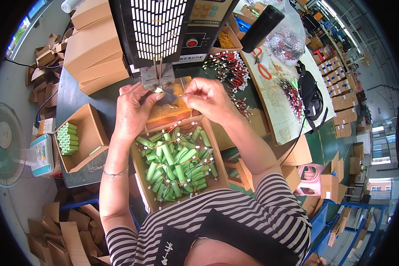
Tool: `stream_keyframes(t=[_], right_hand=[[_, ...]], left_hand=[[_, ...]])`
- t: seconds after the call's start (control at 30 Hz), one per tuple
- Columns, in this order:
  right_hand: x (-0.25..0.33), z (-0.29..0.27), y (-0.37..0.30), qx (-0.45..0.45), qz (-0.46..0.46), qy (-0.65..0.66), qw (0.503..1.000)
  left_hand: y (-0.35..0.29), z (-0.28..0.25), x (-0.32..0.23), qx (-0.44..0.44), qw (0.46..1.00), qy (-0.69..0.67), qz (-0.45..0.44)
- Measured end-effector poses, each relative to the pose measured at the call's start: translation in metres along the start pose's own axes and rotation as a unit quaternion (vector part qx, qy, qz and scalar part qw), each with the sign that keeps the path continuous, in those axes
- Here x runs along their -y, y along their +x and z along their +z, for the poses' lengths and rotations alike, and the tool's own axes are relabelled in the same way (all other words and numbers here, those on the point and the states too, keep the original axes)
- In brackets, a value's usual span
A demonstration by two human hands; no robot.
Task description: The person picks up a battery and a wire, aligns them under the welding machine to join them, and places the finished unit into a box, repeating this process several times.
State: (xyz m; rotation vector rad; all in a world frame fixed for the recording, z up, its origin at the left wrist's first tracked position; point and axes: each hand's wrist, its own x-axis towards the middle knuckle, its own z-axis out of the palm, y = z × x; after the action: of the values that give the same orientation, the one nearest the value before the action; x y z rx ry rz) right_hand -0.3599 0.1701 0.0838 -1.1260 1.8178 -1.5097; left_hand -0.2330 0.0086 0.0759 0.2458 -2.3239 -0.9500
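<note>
My left hand [135, 108] is closed around a small battery cell, most of it hidden by the fingers; its pale end [158, 90] shows beside my thumb. This end sits just under the two thin electrodes of a spot welder [157, 77]. Fingertips of my right hand [210, 99] pinch a thin wire [175, 95] that runs toward the cell. Both hands are over a worn orange-brown work block [170, 111]. Directly below them stands a cardboard box [219, 166] heaped with green battery cells [177, 164] that have red and black leads with white connectors.
At left, a smaller cardboard box [97, 137] holds stacked green cells [67, 139], near a fan [6, 142]. Bundled leads [235, 73] lie right of the welder. Orange-handled scissors [264, 71] and a black bag [312, 97] rest on the side table [279, 124].
</note>
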Motion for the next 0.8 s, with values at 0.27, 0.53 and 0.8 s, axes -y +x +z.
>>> stream_keyframes(t=[0.27, 0.53, 0.8], right_hand=[[0.000, 0.001, 0.003, -0.011, 0.017, 0.010, 1.000], [0.000, 0.001, 0.004, -0.007, 0.008, 0.014, 1.000], [-0.003, 0.007, 0.003, -0.024, -0.045, 0.123, 0.991]], left_hand=[[0.002, 0.001, 0.002, -0.005, 1.000, -0.014, -0.001], [0.003, 0.001, 0.007, -0.002, 1.000, -0.017, 0.021], [-0.028, -0.015, -0.018, 0.013, 0.998, 0.013, -0.064]])
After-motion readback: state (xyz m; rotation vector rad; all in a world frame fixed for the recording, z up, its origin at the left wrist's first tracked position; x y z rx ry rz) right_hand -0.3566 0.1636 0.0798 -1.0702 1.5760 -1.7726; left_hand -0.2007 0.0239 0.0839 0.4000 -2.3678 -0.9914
